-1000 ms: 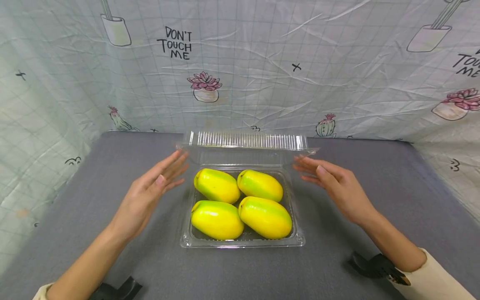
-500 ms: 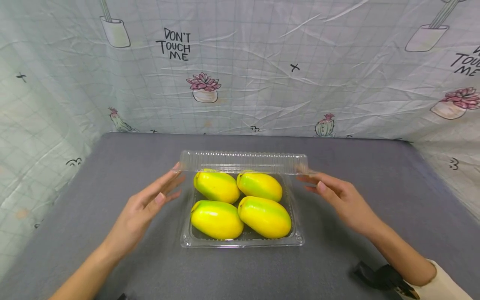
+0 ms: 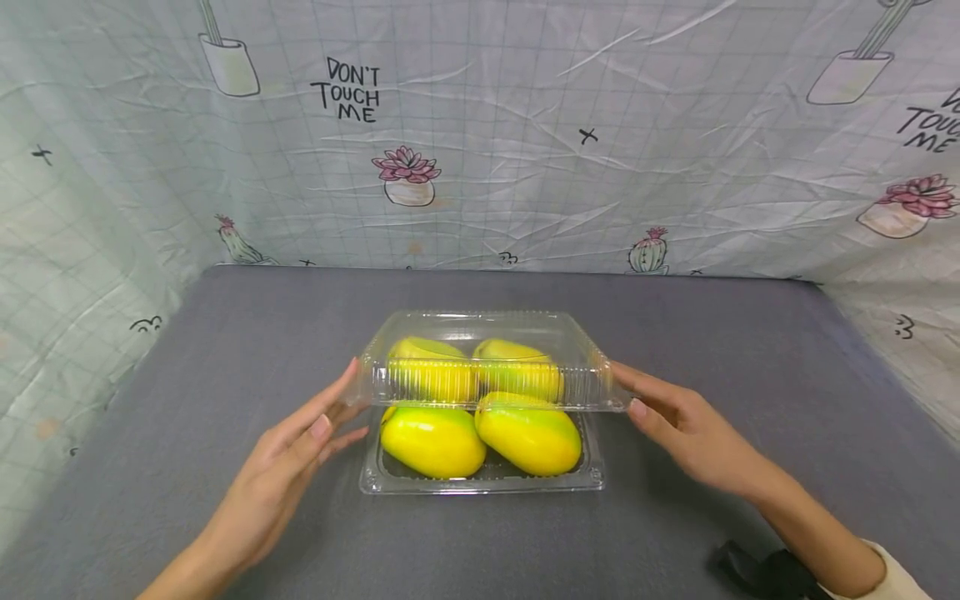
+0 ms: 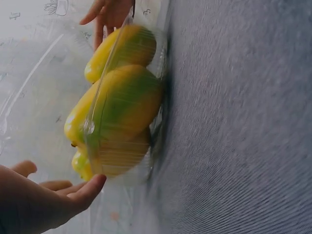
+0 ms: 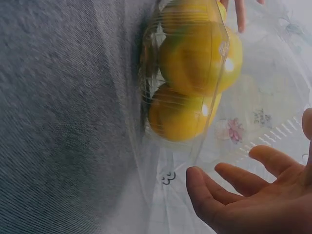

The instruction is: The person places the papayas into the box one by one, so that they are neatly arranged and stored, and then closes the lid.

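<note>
Several yellow-green mangoes (image 3: 432, 442) lie in a clear plastic clamshell box (image 3: 480, 485) on the grey table. Its hinged lid (image 3: 491, 385) slants over the rear mangoes, with its ribbed front wall raised above the base. At the lid's left side is my left hand (image 3: 288, 458), fingers extended along the edge. My right hand (image 3: 693, 437) touches the lid's right side with its fingertips, thumb near the front corner. In the left wrist view the left hand (image 4: 53, 197) has its fingers spread by the box. The right hand (image 5: 258, 190) shows loosely bent fingers near the lid in the right wrist view.
A patterned white cloth (image 3: 495, 167) hangs behind and along both sides of the grey table (image 3: 480, 550). At the lower right, a black strap (image 3: 765, 571) is by the right forearm.
The lid has swung forward and down, from standing behind the mangoes to covering the rear ones. Both hands have moved toward me with it. The base and mangoes have stayed put.
</note>
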A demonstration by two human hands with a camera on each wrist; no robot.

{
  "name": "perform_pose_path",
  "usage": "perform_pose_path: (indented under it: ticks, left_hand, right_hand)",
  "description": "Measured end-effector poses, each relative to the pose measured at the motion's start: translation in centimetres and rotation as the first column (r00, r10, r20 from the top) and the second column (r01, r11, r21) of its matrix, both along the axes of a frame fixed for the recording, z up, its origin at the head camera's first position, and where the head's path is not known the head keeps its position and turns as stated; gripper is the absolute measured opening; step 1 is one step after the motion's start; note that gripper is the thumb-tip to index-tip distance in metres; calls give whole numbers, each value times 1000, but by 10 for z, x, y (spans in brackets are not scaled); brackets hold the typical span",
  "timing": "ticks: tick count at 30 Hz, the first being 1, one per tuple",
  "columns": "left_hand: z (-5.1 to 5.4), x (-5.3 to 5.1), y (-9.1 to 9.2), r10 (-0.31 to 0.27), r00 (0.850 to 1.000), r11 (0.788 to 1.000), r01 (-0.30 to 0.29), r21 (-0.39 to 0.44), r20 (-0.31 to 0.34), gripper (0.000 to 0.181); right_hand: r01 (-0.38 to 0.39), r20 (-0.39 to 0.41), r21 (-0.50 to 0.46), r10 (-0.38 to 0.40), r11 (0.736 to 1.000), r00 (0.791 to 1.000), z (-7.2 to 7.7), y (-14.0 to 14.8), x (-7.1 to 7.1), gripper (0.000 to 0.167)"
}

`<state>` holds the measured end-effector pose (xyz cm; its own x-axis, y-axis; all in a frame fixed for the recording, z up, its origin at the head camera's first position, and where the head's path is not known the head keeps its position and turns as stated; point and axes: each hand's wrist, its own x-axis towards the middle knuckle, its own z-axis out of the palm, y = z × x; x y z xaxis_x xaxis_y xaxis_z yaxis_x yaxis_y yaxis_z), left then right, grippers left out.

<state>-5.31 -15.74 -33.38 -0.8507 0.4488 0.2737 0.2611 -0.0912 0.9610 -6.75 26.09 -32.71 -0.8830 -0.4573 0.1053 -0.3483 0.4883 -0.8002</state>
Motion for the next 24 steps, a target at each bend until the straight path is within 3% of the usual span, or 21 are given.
perform_pose_path:
  ticks: [6,14,20,24]
  left_hand:
    - [-1,6,0,31,997,999,-29,-17,75,46]
    - [-5,11,5,66,985,997,-59,-47,159,46]
    - [-12,13,10,141,979,990,-141,-7,151,44]
    - [-14,14,12,164,974,986,-164,-12,156,43]
  right_hand:
    - [-69,24,5,68,998,997,-5,-1,5,55]
    - [-58,80,29,55,998,995,-8,-1,8,52]
    - [-103,109,-28,106,994,988,-11,-4,10,54]
    - [-102,123,-54,108,993,987,-14,-5,11,57]
